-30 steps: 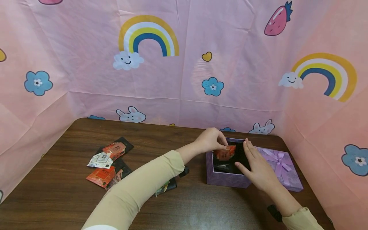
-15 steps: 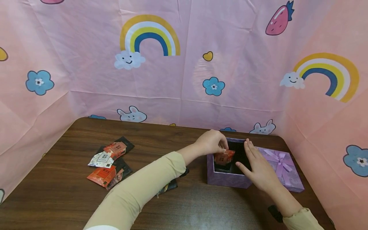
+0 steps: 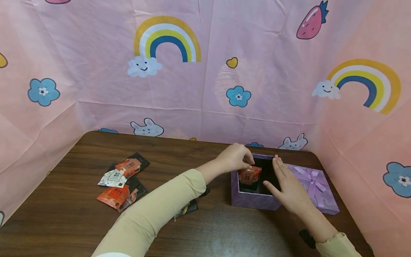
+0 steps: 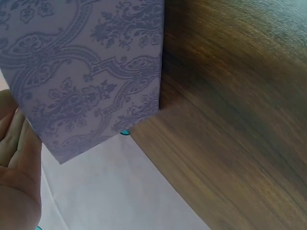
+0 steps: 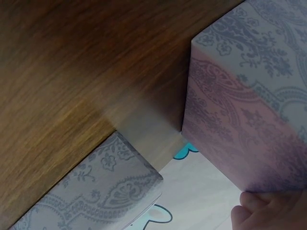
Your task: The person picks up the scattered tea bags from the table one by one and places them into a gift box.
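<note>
In the head view, my left hand point(image 3: 233, 157) reaches over the left wall of a purple patterned box point(image 3: 253, 201). Its fingertips pinch the top edge of an orange and black packet point(image 3: 249, 175), which is inside the box on the left side. My right hand point(image 3: 289, 191) rests along the right rim with straight fingers, its thumb apart and over the opening. The left wrist view shows the box's outer wall point(image 4: 91, 76) beside part of the left hand point(image 4: 19, 177); its fingertips are hidden there. Fingers of the right hand point(image 5: 273, 211) touch the box's far rim in the right wrist view.
A purple lid point(image 3: 321, 189) with a ribbon bow lies right of the box. Several packets point(image 3: 123, 178), orange, white and black, are piled on the left of the brown table point(image 3: 64, 214). Another dark packet point(image 3: 190, 208) lies partly behind the left sleeve. Printed cloth surrounds the table.
The orange and black packet has gone lower into the box and slightly left, with my left hand's fingers at its top. My right hand has stayed on the rim.
</note>
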Available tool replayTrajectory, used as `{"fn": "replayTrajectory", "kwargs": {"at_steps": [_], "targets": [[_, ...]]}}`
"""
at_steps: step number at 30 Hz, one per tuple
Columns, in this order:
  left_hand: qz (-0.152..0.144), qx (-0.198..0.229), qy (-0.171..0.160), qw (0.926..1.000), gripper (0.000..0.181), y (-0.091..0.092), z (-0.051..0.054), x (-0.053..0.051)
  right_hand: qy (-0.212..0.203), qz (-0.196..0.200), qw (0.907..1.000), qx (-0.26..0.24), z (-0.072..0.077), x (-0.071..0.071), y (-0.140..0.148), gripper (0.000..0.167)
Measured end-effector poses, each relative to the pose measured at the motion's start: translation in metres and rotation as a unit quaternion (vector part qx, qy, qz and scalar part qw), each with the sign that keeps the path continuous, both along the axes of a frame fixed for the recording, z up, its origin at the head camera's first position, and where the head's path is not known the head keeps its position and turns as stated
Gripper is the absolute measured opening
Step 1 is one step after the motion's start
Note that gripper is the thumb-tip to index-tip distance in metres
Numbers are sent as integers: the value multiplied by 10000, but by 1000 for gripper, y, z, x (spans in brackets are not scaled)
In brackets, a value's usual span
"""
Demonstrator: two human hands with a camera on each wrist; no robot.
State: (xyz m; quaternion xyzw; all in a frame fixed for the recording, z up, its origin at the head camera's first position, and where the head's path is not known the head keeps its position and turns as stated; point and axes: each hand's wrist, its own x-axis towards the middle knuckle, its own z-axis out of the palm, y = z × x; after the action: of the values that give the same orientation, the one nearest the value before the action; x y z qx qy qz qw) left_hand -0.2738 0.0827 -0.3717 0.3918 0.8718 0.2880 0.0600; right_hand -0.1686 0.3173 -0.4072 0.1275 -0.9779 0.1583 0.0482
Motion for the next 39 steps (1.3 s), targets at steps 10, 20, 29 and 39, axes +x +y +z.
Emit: {"fn": "replayTrajectory", "kwargs": {"at_steps": [10,20,29,39], "targets": [[59,131,-32,9999,15,-4,2,-1,-1,26,10000,-23,1,0,0,88],[37,506,-138,9986,16,-14,2,1,32,-15,10000,63,-1,-1,1,89],[279,887,-204,9955,14,-40,3,5,-12,-8,10000,41,0,0,-1,89],[905,847,-49,9923,15,-96,0,9,-30,-1,10000,30,0,1,-1,90]]}}
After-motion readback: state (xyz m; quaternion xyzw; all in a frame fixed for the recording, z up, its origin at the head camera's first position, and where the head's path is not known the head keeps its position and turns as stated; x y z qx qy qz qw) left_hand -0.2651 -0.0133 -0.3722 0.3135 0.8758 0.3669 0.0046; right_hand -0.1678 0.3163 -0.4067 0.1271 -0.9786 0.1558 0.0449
